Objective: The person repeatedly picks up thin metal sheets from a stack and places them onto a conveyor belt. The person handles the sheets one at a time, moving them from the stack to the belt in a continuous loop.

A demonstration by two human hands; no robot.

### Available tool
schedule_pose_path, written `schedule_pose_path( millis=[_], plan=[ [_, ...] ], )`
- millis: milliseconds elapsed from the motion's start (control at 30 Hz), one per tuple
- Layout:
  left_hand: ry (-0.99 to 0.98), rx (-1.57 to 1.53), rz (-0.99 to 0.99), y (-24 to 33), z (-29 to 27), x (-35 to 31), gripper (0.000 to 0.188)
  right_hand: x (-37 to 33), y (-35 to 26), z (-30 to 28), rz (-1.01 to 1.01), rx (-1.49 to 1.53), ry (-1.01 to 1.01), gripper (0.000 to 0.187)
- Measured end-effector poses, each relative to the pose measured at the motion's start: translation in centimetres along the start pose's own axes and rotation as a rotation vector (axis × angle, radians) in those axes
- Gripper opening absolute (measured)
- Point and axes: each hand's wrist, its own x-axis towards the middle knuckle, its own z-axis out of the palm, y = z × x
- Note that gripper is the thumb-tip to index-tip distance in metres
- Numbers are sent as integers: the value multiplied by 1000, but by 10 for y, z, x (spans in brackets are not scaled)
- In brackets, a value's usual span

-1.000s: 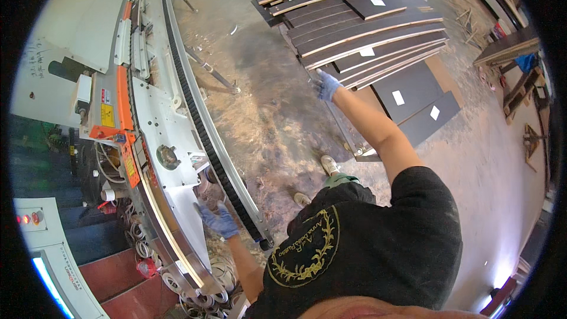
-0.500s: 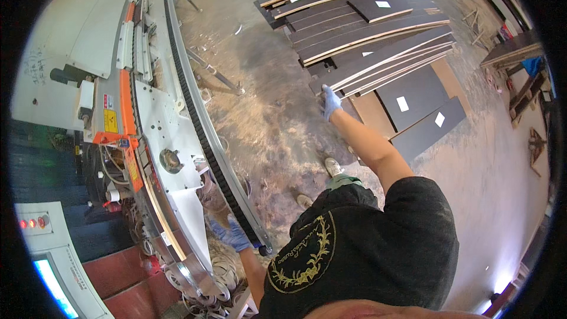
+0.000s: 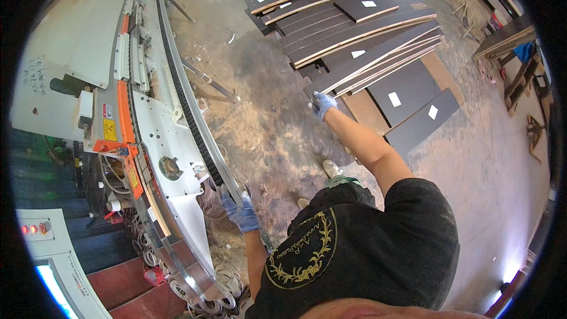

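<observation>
Pinching the near left corner of a dark panel [image 3: 348,70] in the upper middle of the frame, the right hand [image 3: 322,105] is seen in the head view, covered by a blue-grey glove. The panel is laid slantwise on a stack of dark boards [image 3: 331,35]. The left hand [image 3: 241,212], gloved alike, is placed left of the lower centre, at the near end of a metal rail [image 3: 216,152] beside a black ribbed belt [image 3: 204,149]; its thumb is held apart from the fingers, but whether the rail is clasped cannot be told.

White labels are stuck on several boards: one [image 3: 358,54] just above the pinched panel, two more on the boards to its lower right; their print is too small to be read. At the left of the frame, a yellow warning sticker [image 3: 109,129] is borne by the machine beside an orange guard [image 3: 125,112], with a smaller sticker just above. Dark handwriting [image 3: 38,77] is marked on a pale cover at the upper left. A gold leafy emblem with lettering [image 3: 302,248] is printed on the black shirt [image 3: 401,236]. At the lower left, small lettering is carried by a white console [image 3: 68,251] with red-lit buttons [image 3: 36,228].
</observation>
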Motion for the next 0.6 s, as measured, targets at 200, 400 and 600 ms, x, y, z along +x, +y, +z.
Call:
schedule_pose_path(
  millis=[200,400,600],
  plan=[
    [-29,-161,-110,21,-11,-13,61,-23,3,22,132,18,-245,9],
    [-36,12,-11,32,-23,-10,60,-30,12,35,-170,53,151,26],
    [-58,-259,-72,68,-23,-11,65,-62,73,-18,-145,-209,-238,15]
  ],
)
